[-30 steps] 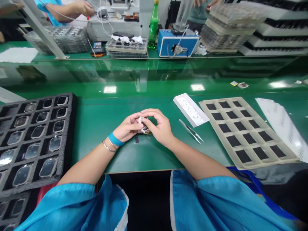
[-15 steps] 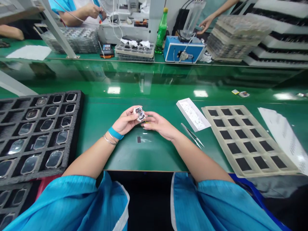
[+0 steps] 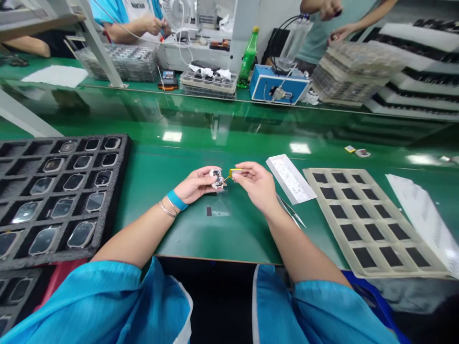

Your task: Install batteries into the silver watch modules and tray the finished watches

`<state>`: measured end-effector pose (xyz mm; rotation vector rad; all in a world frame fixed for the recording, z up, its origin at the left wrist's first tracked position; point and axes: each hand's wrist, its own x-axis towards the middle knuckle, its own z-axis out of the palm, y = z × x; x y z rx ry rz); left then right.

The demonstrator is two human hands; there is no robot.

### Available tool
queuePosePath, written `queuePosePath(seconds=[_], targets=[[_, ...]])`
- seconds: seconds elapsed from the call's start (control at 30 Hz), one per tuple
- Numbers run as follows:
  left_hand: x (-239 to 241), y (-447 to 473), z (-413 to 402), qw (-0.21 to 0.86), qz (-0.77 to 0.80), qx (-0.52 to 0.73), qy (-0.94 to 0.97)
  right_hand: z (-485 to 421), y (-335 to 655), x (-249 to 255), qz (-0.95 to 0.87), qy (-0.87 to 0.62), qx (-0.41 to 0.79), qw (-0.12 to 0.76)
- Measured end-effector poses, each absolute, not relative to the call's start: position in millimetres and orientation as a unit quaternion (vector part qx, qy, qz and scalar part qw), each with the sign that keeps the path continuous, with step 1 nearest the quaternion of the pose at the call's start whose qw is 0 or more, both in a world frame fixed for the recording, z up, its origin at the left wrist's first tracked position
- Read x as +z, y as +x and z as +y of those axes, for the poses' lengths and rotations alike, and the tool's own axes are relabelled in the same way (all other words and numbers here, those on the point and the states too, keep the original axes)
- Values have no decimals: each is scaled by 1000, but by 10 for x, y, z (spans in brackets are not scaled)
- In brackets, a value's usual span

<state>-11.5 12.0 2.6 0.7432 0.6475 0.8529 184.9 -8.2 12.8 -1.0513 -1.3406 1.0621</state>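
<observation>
My left hand point(image 3: 196, 184) pinches a small white watch body point(image 3: 217, 178) above the green bench. My right hand point(image 3: 255, 184) pinches a small yellow strip point(image 3: 235, 172) that is joined to the watch body by a thin lead and held out to its right. A small black rectangular piece point(image 3: 209, 211) lies on the bench just below my hands. Metal tweezers point(image 3: 294, 216) lie on the bench, partly hidden behind my right wrist.
A black foam tray point(image 3: 114, 191) of watch bodies sits at the left. A white parts box point(image 3: 290, 178), a beige tray point(image 3: 373, 222) of black pads and a white sheet point(image 3: 423, 210) lie at the right. Other people's hands work at stations across the green conveyor point(image 3: 229, 119).
My hands have come apart: the right hand has drawn the yellow strip out to the right of the watch body. My view has tilted up slightly.
</observation>
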Motion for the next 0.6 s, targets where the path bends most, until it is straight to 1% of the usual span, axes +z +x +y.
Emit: queuePosePath(seconds=[0.17, 0.4, 0.6], targets=[[33, -70, 69, 813, 285, 355, 362, -151, 1803, 105, -634, -404, 363, 551], [-1, -52, 61, 836, 282, 310, 354, -181, 1784, 85, -681, -436, 293, 511], [24, 3, 35, 805, 318, 354, 353, -148, 1766, 9, -676, -433, 289, 522]])
